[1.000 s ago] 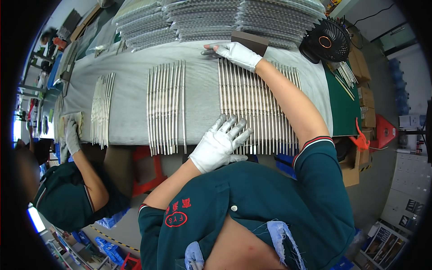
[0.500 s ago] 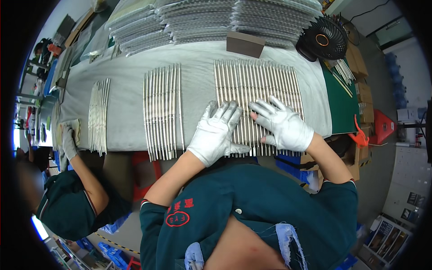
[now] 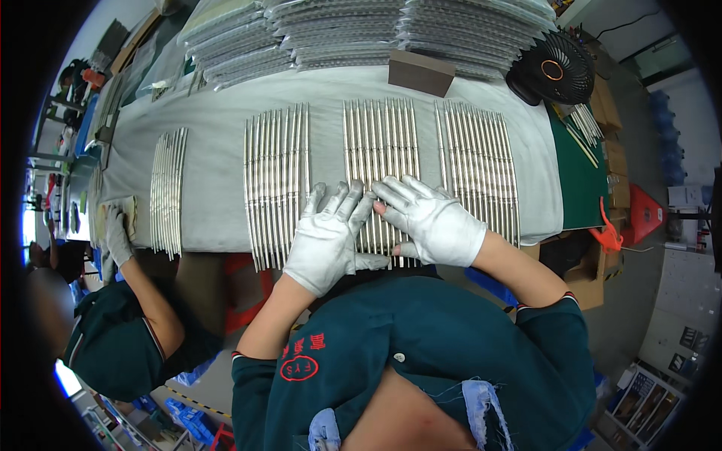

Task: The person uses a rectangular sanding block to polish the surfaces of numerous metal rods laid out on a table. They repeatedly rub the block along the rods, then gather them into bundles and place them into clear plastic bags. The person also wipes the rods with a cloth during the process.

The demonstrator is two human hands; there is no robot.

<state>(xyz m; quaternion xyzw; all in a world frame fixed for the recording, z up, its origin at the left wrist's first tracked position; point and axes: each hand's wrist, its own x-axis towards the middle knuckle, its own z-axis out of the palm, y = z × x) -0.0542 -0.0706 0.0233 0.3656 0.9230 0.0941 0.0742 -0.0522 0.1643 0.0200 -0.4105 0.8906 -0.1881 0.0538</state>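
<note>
My left hand, in a white glove with greyed fingertips, rests flat with fingers stretched along the left side of a middle group of slim silvery metal rods. From the other side my gloved right hand lies on the same rods, fingers extended and one fingertip bare. Both hands cover the rods' lower part. To the right, past a gap, lies another row of rods, with one rod slightly apart at its left edge. Left of my hands is a further row of rods. Neither hand grips anything.
A smaller rod bundle lies farther left on the grey cloth. Behind stand stacks of plastic-wrapped rods, a dark brown block and a black fan. A co-worker's gloved hand is at far left.
The wide row of rods has been parted: the middle group slid left with both hands, leaving a gap before the right-hand row. Both hands have moved left.
</note>
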